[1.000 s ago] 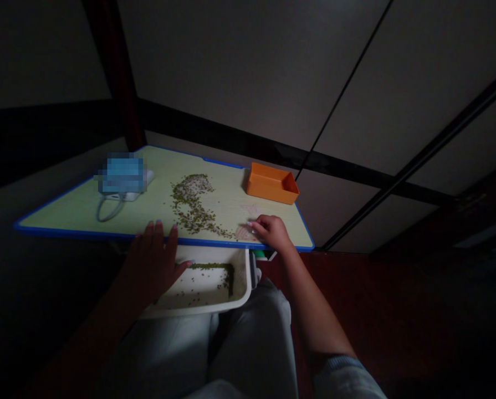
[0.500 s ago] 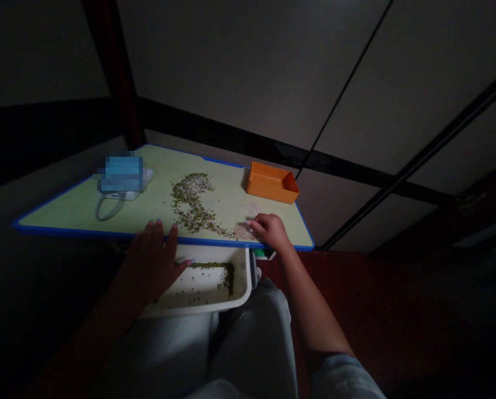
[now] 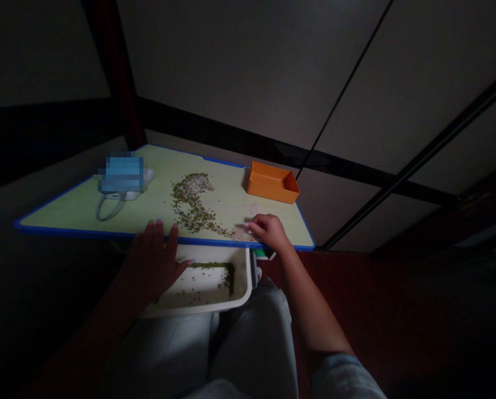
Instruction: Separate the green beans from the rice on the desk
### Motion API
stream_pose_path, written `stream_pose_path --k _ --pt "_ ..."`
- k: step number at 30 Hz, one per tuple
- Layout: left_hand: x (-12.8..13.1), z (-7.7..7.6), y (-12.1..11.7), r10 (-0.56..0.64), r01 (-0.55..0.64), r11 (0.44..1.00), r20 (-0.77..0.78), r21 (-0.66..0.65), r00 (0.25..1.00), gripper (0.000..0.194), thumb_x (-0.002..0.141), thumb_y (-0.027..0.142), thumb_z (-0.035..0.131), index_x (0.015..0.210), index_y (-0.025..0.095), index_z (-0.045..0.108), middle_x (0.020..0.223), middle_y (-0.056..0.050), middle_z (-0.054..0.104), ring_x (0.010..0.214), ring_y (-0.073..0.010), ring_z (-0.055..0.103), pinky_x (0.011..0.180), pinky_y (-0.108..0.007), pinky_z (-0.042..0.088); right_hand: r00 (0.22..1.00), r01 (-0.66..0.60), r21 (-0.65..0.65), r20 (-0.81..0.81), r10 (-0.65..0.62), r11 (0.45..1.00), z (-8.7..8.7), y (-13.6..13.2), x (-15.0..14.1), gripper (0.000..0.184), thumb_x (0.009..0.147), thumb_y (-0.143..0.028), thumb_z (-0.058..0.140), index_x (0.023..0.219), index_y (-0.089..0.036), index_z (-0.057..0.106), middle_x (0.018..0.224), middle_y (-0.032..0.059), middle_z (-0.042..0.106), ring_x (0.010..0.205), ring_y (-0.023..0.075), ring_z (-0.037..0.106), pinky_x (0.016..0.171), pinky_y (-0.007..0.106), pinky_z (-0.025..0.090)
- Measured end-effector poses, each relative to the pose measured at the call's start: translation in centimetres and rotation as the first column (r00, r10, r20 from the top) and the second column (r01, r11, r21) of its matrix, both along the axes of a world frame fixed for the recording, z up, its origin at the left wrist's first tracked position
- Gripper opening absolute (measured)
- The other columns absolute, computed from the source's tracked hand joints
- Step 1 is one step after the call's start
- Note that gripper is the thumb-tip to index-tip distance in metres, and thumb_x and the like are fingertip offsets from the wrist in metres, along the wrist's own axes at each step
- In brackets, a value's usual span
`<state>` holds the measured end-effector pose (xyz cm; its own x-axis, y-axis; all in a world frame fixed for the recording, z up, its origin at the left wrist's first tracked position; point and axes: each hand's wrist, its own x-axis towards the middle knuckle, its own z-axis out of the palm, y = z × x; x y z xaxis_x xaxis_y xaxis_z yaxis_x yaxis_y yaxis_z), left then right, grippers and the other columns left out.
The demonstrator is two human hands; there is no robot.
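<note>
Loose green and pale seeds (image 3: 193, 205), like small beans, lie spread in a curved band across the pale-yellow tabletop (image 3: 160, 166). My right hand (image 3: 268, 230) rests at the near right of the table, thumb and fingers pinched together just right of the band's tail. What sits between those fingertips is too small to make out. My left hand (image 3: 152, 255) lies over the blue front edge with fingers stretched out and apart, holding nothing. Its thumb hangs over a white bin (image 3: 241, 302) below the edge. Green seeds line the bin's inner wall, with others scattered on its floor.
An orange open box (image 3: 272, 185) stands at the table's back right. On the left are a white device with a looped cord (image 3: 108, 213) and a blurred-out blue area. Faint pinkish marks show near my right fingertips. Cabinet panels (image 3: 239, 66) rise behind the table.
My right hand's fingertips have shifted slightly left and toward the table's front edge. My left hand, the bin and the orange box have stayed put.
</note>
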<state>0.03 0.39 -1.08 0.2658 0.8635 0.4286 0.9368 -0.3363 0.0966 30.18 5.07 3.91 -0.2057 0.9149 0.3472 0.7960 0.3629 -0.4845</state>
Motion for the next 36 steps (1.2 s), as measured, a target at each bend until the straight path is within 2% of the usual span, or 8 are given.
stream_pose_path --k 4,7,13,18,26,28,31,36 --pt "0.1 0.2 -0.1 0.001 -0.001 1.000 -0.010 0.006 1.000 0.073 0.082 0.046 0.047 0.142 0.006 0.035 0.153 -0.033 0.032 0.148 -0.0454 0.023 0.113 -0.062 0.028 0.997 -0.008 -0.018 -0.075 0.007 1.000 -0.1 0.0 0.1 0.028 0.088 -0.038 0.064 0.069 -0.017 0.066 0.058 -0.0014 0.059 0.056 0.0105 0.049 0.056 0.021 0.031" --pt "0.0 0.2 0.0 0.008 -0.008 1.000 -0.045 0.006 0.999 0.075 0.081 0.047 0.048 0.141 0.005 0.035 0.152 -0.035 0.030 0.146 -0.0463 0.025 0.110 -0.063 0.031 0.999 0.019 -0.014 -0.043 -0.019 1.000 -0.1 0.0 0.0 0.028 0.088 -0.038 0.063 0.070 -0.017 0.067 0.058 -0.0012 0.059 0.056 0.0108 0.048 0.055 0.022 0.030" --pt "0.1 0.0 0.0 0.052 -0.046 0.998 -0.148 0.044 0.988 0.079 0.079 0.050 0.050 0.141 0.003 0.033 0.150 -0.036 0.034 0.145 -0.0468 0.028 0.111 -0.061 0.032 0.988 0.052 0.013 0.142 -0.054 0.999 0.2 -0.1 -0.4 0.031 0.091 -0.043 0.061 0.073 -0.018 0.068 0.062 0.0022 0.064 0.058 0.0129 0.051 0.057 0.024 0.028" --pt "0.1 -0.1 0.1 0.041 -0.035 0.998 -0.145 0.042 0.989 0.078 0.080 0.048 0.050 0.140 0.001 0.034 0.148 -0.039 0.034 0.144 -0.0486 0.029 0.111 -0.061 0.032 0.932 0.164 0.097 0.311 -0.187 0.982 0.6 -0.5 -1.0 0.036 0.093 -0.047 0.056 0.074 -0.019 0.068 0.068 0.0077 0.070 0.063 0.0170 0.057 0.062 0.029 0.027" --pt "-0.1 -0.3 0.1 0.029 -0.024 0.999 -0.096 0.048 0.995 0.076 0.080 0.048 0.049 0.141 0.005 0.034 0.151 -0.035 0.033 0.146 -0.0464 0.026 0.112 -0.062 0.031 0.914 0.323 0.142 0.209 -0.348 0.936 0.5 -0.6 -0.8 0.034 0.094 -0.043 0.056 0.070 -0.020 0.065 0.069 0.0075 0.069 0.062 0.0164 0.056 0.063 0.029 0.027" --pt "-0.1 -0.2 0.1 0.028 -0.024 0.999 -0.110 0.041 0.994 0.077 0.080 0.048 0.050 0.142 0.005 0.033 0.151 -0.034 0.034 0.146 -0.0463 0.027 0.112 -0.061 0.031 0.932 0.320 0.122 0.138 -0.335 0.940 0.3 -0.5 -0.6 0.035 0.094 -0.042 0.055 0.068 -0.020 0.063 0.068 0.0061 0.068 0.061 0.0155 0.054 0.061 0.028 0.027" --pt "0.0 -0.1 0.1 0.023 -0.020 0.999 -0.112 0.032 0.993 0.079 0.079 0.048 0.052 0.142 0.005 0.032 0.151 -0.035 0.033 0.146 -0.0464 0.027 0.113 -0.061 0.030 0.970 0.234 0.081 0.050 -0.238 0.969 0.2 -0.5 -0.4 0.036 0.094 -0.041 0.054 0.066 -0.020 0.061 0.064 0.0028 0.064 0.058 0.0134 0.051 0.058 0.025 0.028" --pt "0.2 0.3 0.0 0.038 -0.037 0.999 -0.132 0.010 0.991 0.077 0.080 0.047 0.052 0.140 0.001 0.034 0.148 -0.039 0.033 0.143 -0.0499 0.030 0.112 -0.061 0.031 0.991 0.105 0.053 0.077 -0.109 0.993 0.0 -0.3 -0.3 0.034 0.091 -0.042 0.058 0.067 -0.019 0.062 0.058 0.0004 0.060 0.055 0.0122 0.048 0.057 0.024 0.029"
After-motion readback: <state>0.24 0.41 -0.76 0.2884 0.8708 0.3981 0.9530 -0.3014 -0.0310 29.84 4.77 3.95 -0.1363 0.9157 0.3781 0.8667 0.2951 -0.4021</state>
